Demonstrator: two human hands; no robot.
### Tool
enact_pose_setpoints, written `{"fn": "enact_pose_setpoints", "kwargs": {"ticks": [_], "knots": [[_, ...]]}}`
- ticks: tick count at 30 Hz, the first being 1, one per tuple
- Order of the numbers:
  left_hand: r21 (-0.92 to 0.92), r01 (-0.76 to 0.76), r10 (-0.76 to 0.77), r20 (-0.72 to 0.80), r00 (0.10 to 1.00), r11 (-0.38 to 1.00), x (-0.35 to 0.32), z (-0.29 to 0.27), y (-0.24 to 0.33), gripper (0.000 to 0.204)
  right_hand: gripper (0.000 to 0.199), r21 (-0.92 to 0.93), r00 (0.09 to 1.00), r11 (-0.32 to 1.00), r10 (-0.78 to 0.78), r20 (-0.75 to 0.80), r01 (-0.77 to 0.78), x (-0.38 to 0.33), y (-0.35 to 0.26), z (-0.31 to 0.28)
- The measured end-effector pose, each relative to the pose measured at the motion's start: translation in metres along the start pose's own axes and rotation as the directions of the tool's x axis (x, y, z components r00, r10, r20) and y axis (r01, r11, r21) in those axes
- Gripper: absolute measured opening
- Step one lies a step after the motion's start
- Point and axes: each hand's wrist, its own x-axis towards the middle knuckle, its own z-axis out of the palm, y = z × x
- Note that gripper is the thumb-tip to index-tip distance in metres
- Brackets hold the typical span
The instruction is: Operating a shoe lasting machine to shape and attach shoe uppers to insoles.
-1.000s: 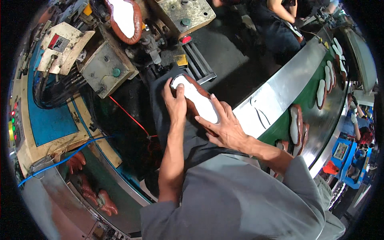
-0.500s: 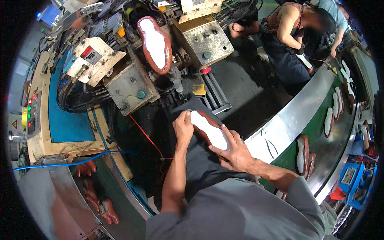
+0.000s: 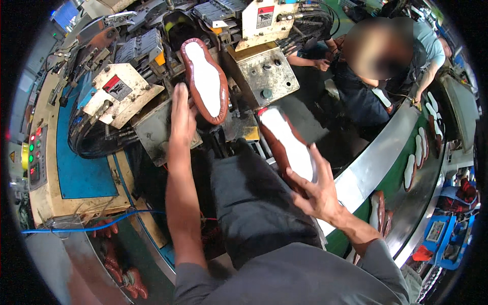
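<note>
My right hand (image 3: 319,195) grips the heel end of a brown leather shoe upper (image 3: 284,140), its white insole side facing up, fingers on one side and thumb on the other. A second brown shoe upper (image 3: 207,84), also white bottom up, sits in the machine (image 3: 264,71) ahead of me. Beside its left edge my left hand (image 3: 183,114) reaches up with fingers stretched out, holding nothing; whether it touches that shoe I cannot tell.
A curved conveyor with a metal edge (image 3: 378,152) on my right bears several shoe uppers (image 3: 409,170). Brown shoes (image 3: 133,282) lie low on the left. A control panel (image 3: 36,152) and a blue hose (image 3: 101,227) are at left. Co-workers (image 3: 429,56) sit at far right.
My left hand has let go of the held shoe upper and moved up and left to the machine. My right hand has shifted right and slightly up, keeping hold of it.
</note>
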Motion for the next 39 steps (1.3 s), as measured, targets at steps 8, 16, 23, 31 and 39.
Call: {"fn": "enact_pose_setpoints", "kwargs": {"ticks": [8,16,23,31,39], "knots": [[0.013,-0.062,0.055,0.315,0.948,0.998,-0.028,0.027,0.06,0.068,0.071,-0.101,0.982,0.988,-0.131,-0.139,0.118,0.188,-0.021,0.006],[-0.124,0.024,-0.026,-0.011,1.0,0.992,-0.178,-0.067,0.045,0.093,0.072,-0.002,0.979,0.997,-0.077,-0.19,0.078,0.287,-0.018,0.088],[-0.015,0.057,-0.059,-0.263,0.963,0.998,-0.279,-0.073,0.03,0.102,0.071,-0.069,0.977,0.995,-0.09,-0.194,0.078,0.277,-0.042,0.114],[0.48,0.041,0.062,-0.197,0.979,0.876,-0.279,-0.03,0.017,0.097,0.082,-0.135,0.894,0.951,-0.306,-0.326,0.276,0.259,-0.028,0.136],[0.725,0.081,0.139,-0.239,0.961,0.684,-0.266,0.004,0.021,0.101,0.077,-0.185,0.883,0.944,-0.324,-0.339,0.274,0.331,-0.03,0.146]]}}
